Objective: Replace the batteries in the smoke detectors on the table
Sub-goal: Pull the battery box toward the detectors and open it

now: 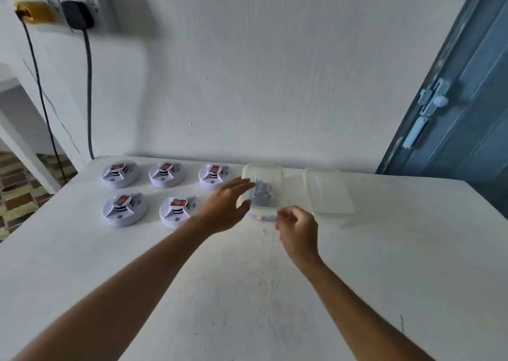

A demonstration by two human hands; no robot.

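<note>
Right now, bench (247, 292): white, set against the wall, everything laid out along its far side within an easy reach.
Smoke detectors: five of them, three in the back row (166, 174) and two in the front row (125, 209), all flipped base-up so the battery bays face the person, each showing a red-labelled battery in place.
Container (262, 169): clear plastic tub just right of the detectors, open, with dark grey batteries (262, 194) inside, probably the fresh stock.
Lid (328, 191): lying flat to the right of the tub, out of the way so the tub stays open.
Left hand (228, 204): fingers spread and fairly straight, holding nothing, stretching to the tub's near-left edge, likely to steady it or dip in; contact is too blurred to call.
Right hand (298, 227): fingers curled in, hovering just in front of the tub; whether it pinches something small is too blurred to tell.
Loose item (264, 217): a small greyish object on the bench just before the tub, identity unclear.
Stage: early, judging by every detector having its battery seated.
</note>
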